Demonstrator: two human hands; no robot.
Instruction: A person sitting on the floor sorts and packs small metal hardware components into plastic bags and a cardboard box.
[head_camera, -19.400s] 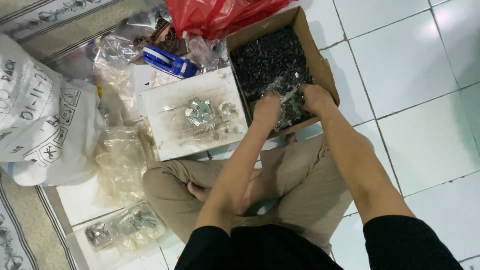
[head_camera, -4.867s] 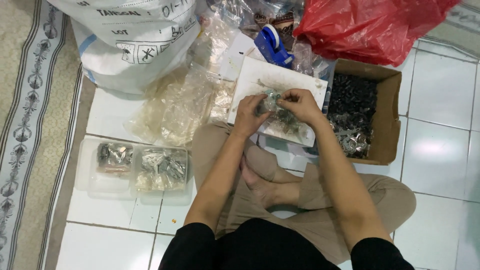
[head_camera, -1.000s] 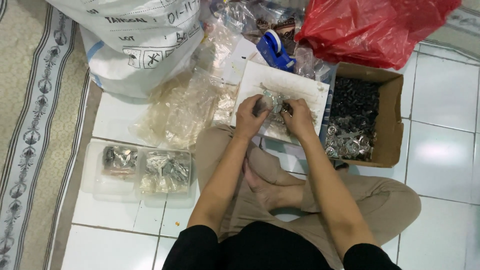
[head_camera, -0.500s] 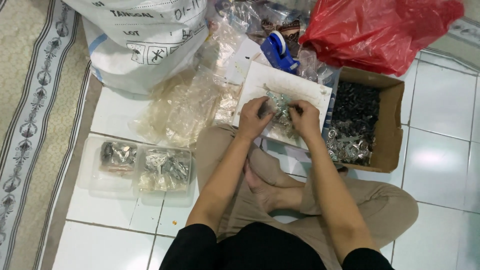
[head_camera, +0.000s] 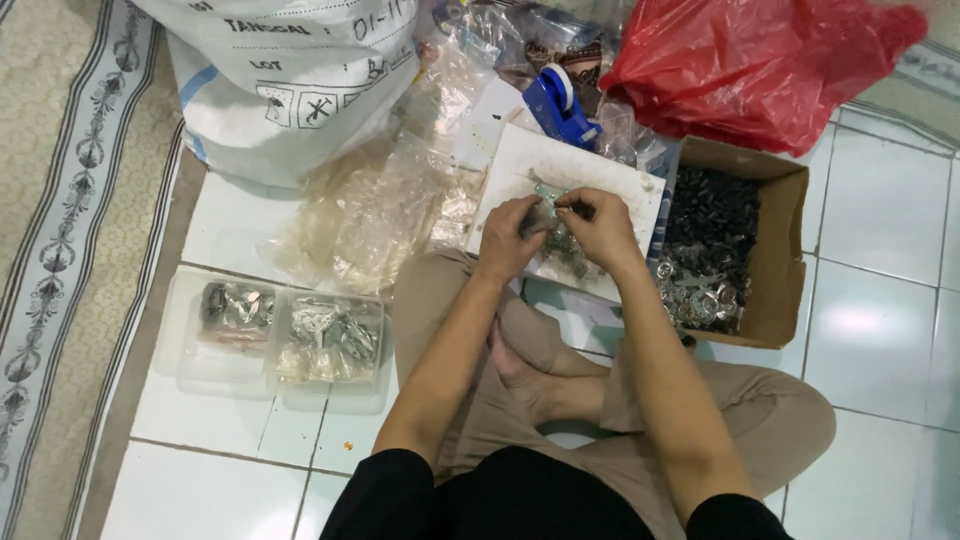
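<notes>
A person sits cross-legged on the white tiled floor (head_camera: 880, 300), both hands raised over a white tray (head_camera: 620, 185) that rests against the knee. The left hand (head_camera: 508, 238) and the right hand (head_camera: 600, 225) meet at the fingertips, each pinched closed on one small clear bag of metal parts (head_camera: 545, 205) held between them just above the tray; a few more shiny parts lie on the tray under the hands. To the right of the tray stands one open cardboard box (head_camera: 785, 260), filled with small dark pieces at its far end and bright metal rings nearer the person. On the floor to the left lie two clear plastic tubs (head_camera: 275, 335) side by side, touching; each holds packed bags of silvery parts, too small to count. Between the tubs and the tray is a loose heap of empty clear plastic bags (head_camera: 375, 215). Beyond them stands one large white woven sack (head_camera: 300, 70), one blue tape dispenser (head_camera: 555, 105) just behind the tray, and one red plastic bag (head_camera: 760, 60) behind the box. A patterned rug (head_camera: 70, 200) borders the tiles at the left.
</notes>
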